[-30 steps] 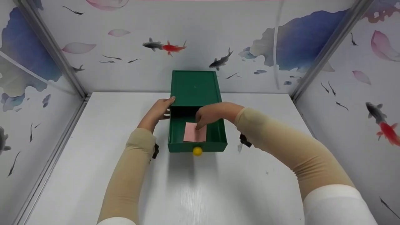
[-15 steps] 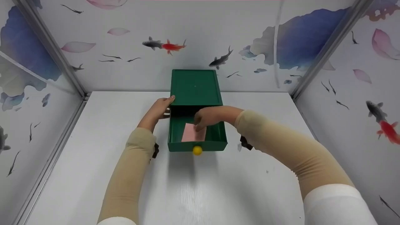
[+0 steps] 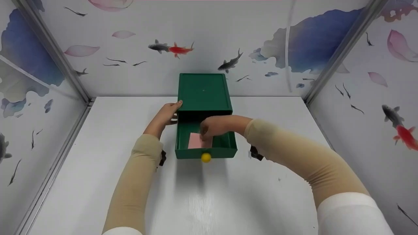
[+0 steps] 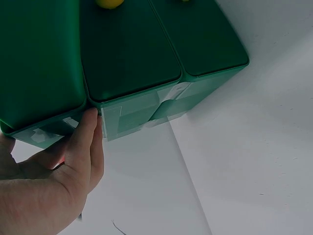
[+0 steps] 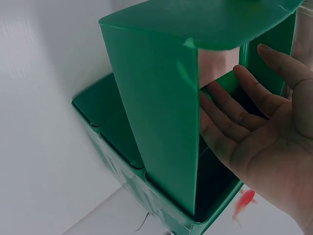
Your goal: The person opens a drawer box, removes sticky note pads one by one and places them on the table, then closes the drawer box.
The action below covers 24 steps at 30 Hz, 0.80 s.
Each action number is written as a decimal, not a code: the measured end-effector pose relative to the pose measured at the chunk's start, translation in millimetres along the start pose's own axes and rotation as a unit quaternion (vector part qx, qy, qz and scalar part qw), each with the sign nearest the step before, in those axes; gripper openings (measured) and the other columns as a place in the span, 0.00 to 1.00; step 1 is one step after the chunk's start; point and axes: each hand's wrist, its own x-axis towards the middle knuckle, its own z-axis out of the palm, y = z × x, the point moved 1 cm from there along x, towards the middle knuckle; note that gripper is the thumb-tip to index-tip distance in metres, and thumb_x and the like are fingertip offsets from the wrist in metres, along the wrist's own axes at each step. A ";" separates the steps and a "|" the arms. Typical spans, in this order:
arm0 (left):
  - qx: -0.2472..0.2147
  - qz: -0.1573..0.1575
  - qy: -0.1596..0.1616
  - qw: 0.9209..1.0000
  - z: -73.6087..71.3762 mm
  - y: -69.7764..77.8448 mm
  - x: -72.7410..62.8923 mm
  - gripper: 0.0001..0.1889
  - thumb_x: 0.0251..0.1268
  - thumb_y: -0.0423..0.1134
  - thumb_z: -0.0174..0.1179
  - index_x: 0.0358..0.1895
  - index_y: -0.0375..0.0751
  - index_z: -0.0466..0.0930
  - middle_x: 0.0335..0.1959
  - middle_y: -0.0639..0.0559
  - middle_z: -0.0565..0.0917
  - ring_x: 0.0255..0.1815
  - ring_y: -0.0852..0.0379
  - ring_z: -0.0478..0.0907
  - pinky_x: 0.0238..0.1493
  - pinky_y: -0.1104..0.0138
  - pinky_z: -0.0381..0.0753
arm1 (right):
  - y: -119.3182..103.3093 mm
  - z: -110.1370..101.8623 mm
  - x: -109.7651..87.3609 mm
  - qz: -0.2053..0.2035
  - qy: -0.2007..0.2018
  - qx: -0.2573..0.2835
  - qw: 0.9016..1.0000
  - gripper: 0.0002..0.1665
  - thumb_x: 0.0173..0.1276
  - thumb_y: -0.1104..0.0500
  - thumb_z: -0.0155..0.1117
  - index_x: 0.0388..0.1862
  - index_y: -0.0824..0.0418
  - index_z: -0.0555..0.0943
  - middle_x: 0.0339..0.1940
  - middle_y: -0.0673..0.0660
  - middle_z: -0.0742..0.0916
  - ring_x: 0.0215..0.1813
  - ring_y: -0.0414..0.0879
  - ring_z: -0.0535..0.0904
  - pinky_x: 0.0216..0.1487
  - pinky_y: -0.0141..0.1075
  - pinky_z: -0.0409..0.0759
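A green drawer cabinet (image 3: 204, 91) stands against the back wall, with its top drawer (image 3: 189, 154) pulled out towards me. That drawer has a yellow round knob (image 3: 206, 158). Inside it, near the front, is a square of pink paper (image 3: 195, 141). My right hand (image 3: 214, 126) reaches into the drawer over the paper's right part. In the right wrist view its thumb and fingers are apart, with the paper beyond them; whether a fingertip touches it is hard to tell. My left hand (image 3: 165, 116) rests against the cabinet's left side, thumb at the top edge, fingers extended along the side.
Below the pulled-out drawer, two further drawer fronts (image 4: 129, 49) are shut, as the left wrist view shows. Clear tape (image 4: 132, 115) runs along the cabinet's side. The white table (image 3: 202, 202) is enclosed by walls (image 3: 209, 19) printed with fish and petals.
My right hand has moved slightly left and towards me inside the drawer. The pink paper has shifted left and sits lower in the head view. My left hand has stayed in place.
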 end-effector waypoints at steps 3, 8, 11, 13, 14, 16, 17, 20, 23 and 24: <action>0.000 0.001 -0.001 1.000 0.0 -0.4 -0.3 0.37 0.77 0.56 0.43 0.74 0.29 0.53 0.66 0.34 0.68 0.63 0.41 0.71 0.63 0.52 0.71 | -1.4 -0.3 0.4 -0.003 0.016 -0.007 1.000 0.18 0.73 0.53 0.60 0.58 0.58 0.80 0.53 0.53 0.83 0.50 0.46 0.77 0.58 0.42 0.76; 0.003 0.001 0.000 1.000 -0.2 -0.7 -0.7 0.37 0.77 0.57 0.43 0.74 0.30 0.53 0.65 0.35 0.69 0.63 0.41 0.70 0.63 0.52 0.71 | -3.1 -1.1 -2.5 -0.010 0.053 -0.005 0.999 0.11 0.70 0.58 0.65 0.49 0.57 0.82 0.44 0.52 0.83 0.44 0.47 0.77 0.50 0.39 0.79; 0.005 0.000 0.003 1.000 -1.2 -1.4 -0.8 0.37 0.76 0.58 0.43 0.74 0.30 0.54 0.64 0.36 0.69 0.63 0.42 0.70 0.63 0.53 0.71 | -3.3 0.1 -5.0 -0.032 0.064 -0.003 0.997 0.06 0.69 0.64 0.64 0.44 0.57 0.83 0.39 0.51 0.83 0.41 0.47 0.76 0.45 0.37 0.80; 0.005 0.000 0.003 1.000 -1.9 -2.0 -0.7 0.37 0.76 0.58 0.43 0.74 0.30 0.54 0.64 0.36 0.69 0.63 0.42 0.71 0.63 0.53 0.71 | -2.6 1.6 -6.6 -0.052 0.069 0.001 0.996 0.07 0.68 0.66 0.64 0.41 0.57 0.84 0.37 0.51 0.84 0.39 0.47 0.76 0.44 0.36 0.80; 0.003 0.001 0.002 1.000 -2.0 -2.0 -0.9 0.37 0.76 0.58 0.43 0.74 0.31 0.54 0.64 0.36 0.69 0.63 0.42 0.71 0.63 0.52 0.71 | -2.1 2.6 -7.4 -0.058 0.070 0.002 0.996 0.08 0.68 0.67 0.64 0.40 0.56 0.85 0.37 0.51 0.85 0.38 0.46 0.76 0.44 0.36 0.80; 0.001 0.002 0.001 1.000 -1.8 -2.1 -0.7 0.37 0.77 0.58 0.43 0.74 0.30 0.55 0.64 0.36 0.69 0.63 0.41 0.70 0.63 0.52 0.70 | -0.1 4.4 -8.6 -0.071 0.076 0.004 0.995 0.10 0.68 0.69 0.63 0.38 0.55 0.87 0.36 0.49 0.85 0.37 0.45 0.77 0.43 0.35 0.80; 0.000 0.002 -0.001 1.000 -1.7 -2.0 -0.6 0.37 0.77 0.57 0.43 0.74 0.30 0.54 0.65 0.36 0.69 0.63 0.41 0.70 0.63 0.52 0.70 | 0.5 5.0 -9.8 -0.074 0.079 0.009 0.994 0.11 0.68 0.69 0.62 0.38 0.55 0.87 0.36 0.49 0.86 0.37 0.45 0.77 0.43 0.35 0.80; 0.000 0.000 -0.001 1.000 -1.1 -1.8 -0.1 0.37 0.77 0.57 0.43 0.75 0.31 0.54 0.65 0.35 0.69 0.63 0.41 0.70 0.63 0.53 0.70 | 1.9 6.2 -14.4 -0.070 0.094 0.019 0.993 0.15 0.68 0.71 0.59 0.39 0.55 0.88 0.38 0.49 0.86 0.38 0.45 0.76 0.42 0.35 0.80; 0.000 -0.003 0.001 1.000 -0.4 -1.8 0.4 0.37 0.77 0.57 0.43 0.75 0.31 0.52 0.66 0.35 0.68 0.64 0.42 0.69 0.63 0.54 0.71 | 3.6 7.5 -20.1 -0.067 0.119 0.025 0.990 0.17 0.69 0.72 0.55 0.41 0.56 0.87 0.42 0.50 0.86 0.40 0.46 0.75 0.43 0.35 0.79; 0.001 -0.004 0.002 1.000 -0.3 -1.8 0.4 0.37 0.77 0.57 0.43 0.75 0.31 0.52 0.66 0.36 0.68 0.64 0.42 0.69 0.63 0.54 0.71 | 4.4 8.1 -22.4 -0.068 0.129 0.028 0.989 0.17 0.69 0.72 0.54 0.42 0.56 0.87 0.42 0.51 0.86 0.40 0.46 0.75 0.43 0.36 0.78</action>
